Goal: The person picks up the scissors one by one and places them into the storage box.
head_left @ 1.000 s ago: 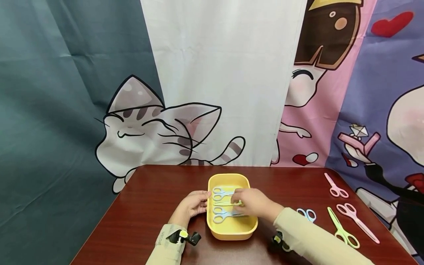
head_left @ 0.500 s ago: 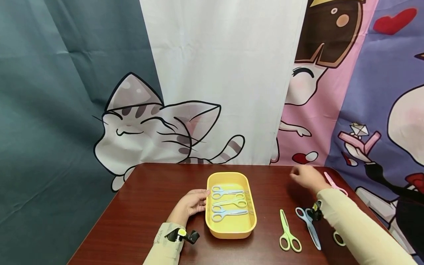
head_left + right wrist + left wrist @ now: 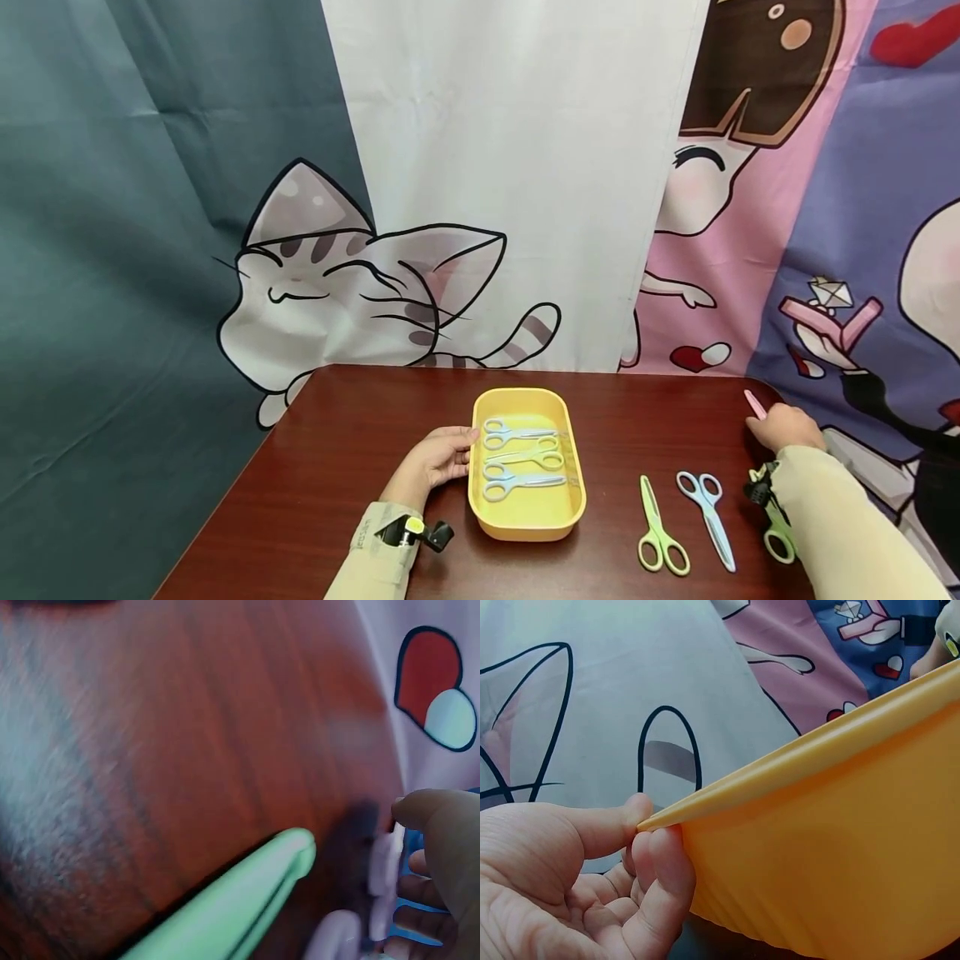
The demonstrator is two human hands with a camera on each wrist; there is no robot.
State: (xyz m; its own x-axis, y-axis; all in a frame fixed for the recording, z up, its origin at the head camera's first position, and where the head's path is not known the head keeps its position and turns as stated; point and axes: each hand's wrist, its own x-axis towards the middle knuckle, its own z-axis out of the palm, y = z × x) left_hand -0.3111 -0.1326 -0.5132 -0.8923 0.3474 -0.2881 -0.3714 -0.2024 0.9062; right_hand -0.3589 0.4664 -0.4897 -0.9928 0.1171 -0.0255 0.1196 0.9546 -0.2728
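Observation:
My left hand pinches the left rim of a yellow plastic tray, the thumb above the rim and fingers below in the left wrist view. Inside lie blue scissors, green scissors and more blue scissors, side by side. At the far right of the table my right hand is over pink scissors, most of which it hides. In the right wrist view its thumb and fingers stand apart beside the pink handles.
On the table right of the tray lie green scissors and blue scissors. Another green pair is partly under the right forearm. A printed curtain hangs behind the table's back edge.
My right hand let go of the green scissors in the tray, then swung right to the pink scissors at the table's far right. The left hand has stayed on the rim.

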